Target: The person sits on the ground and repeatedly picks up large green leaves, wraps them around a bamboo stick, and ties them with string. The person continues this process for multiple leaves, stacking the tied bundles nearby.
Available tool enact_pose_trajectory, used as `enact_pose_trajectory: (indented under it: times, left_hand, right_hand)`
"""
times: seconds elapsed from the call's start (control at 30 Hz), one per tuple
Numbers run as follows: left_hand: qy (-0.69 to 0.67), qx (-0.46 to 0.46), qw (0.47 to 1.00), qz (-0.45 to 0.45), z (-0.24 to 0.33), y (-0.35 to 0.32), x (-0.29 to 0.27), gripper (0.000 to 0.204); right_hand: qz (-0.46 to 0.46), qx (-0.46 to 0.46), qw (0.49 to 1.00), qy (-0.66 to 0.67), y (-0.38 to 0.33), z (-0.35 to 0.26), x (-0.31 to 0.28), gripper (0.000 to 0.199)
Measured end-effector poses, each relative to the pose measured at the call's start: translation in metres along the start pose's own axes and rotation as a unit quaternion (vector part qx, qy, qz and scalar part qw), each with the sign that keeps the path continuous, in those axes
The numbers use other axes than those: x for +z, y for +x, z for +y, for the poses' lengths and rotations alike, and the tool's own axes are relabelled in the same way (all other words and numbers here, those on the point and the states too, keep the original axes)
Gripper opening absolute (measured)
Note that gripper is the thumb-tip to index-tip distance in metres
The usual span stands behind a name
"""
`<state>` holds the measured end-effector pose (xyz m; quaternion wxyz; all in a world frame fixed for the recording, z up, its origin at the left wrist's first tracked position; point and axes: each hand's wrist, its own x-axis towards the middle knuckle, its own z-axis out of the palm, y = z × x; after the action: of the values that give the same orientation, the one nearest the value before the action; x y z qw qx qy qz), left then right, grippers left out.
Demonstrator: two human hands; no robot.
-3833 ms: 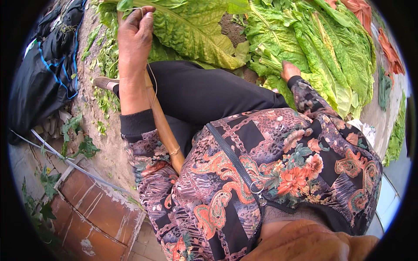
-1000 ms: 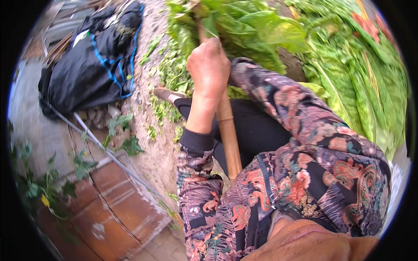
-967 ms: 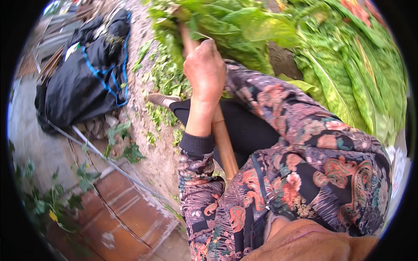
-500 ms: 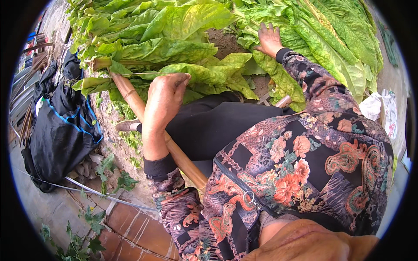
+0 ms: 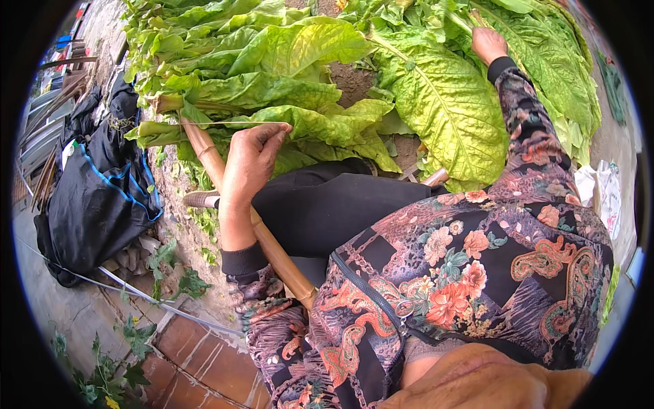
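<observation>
Left hand (image 5: 251, 158) closed, pinching thin string (image 5: 225, 123) over bamboo pole (image 5: 235, 198) across lap. Right hand (image 5: 488, 43) reaches into tobacco leaves (image 5: 443, 102) heaped on ground ahead, grip unclear. Black bag (image 5: 99, 198) left.

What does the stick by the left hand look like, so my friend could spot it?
Start at the big pile of green leaves. Below it, the left hand rests over a long bamboo pole slanting toward the lap. It is the only smooth, tan, jointed thing among the floppy greenery.
</observation>
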<state>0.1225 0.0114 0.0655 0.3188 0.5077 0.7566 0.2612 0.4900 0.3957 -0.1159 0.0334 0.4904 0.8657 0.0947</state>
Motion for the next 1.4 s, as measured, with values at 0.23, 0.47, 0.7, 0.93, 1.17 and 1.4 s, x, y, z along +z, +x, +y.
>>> enact_pose_trajectory:
  times: [0.23,0.47,0.7,0.93,1.17,1.4]
  left_hand:
    - [0.01,0.026,1.0,0.013,0.001,0.003,0.0,0.018]
    - [0.048,0.083,0.995,0.026,-0.009,0.007,0.003,0.019]
    - [0.072,0.097,0.992,0.044,-0.015,-0.003,0.002,0.02]
    - [0.116,0.134,0.977,0.115,-0.014,-0.016,0.016,0.016]
    - [0.204,0.112,0.944,0.233,0.037,-0.022,0.011,0.011]
    - [0.249,0.028,0.894,0.371,0.003,0.007,-0.138,0.019]
  right_hand:
    - [-0.089,0.078,0.991,0.058,-0.017,-0.016,0.074,0.029]
    - [-0.08,-0.082,0.981,0.158,-0.024,0.014,0.107,0.057]
    - [-0.141,0.053,0.973,0.173,-0.032,0.028,0.088,0.048]
    - [-0.056,-0.021,0.979,0.195,-0.016,0.044,0.058,0.046]
    - [0.109,-0.296,0.882,0.35,-0.024,-0.239,-0.259,0.048]
    - [0.259,-0.596,0.698,0.3,0.002,-0.393,-0.233,0.025]
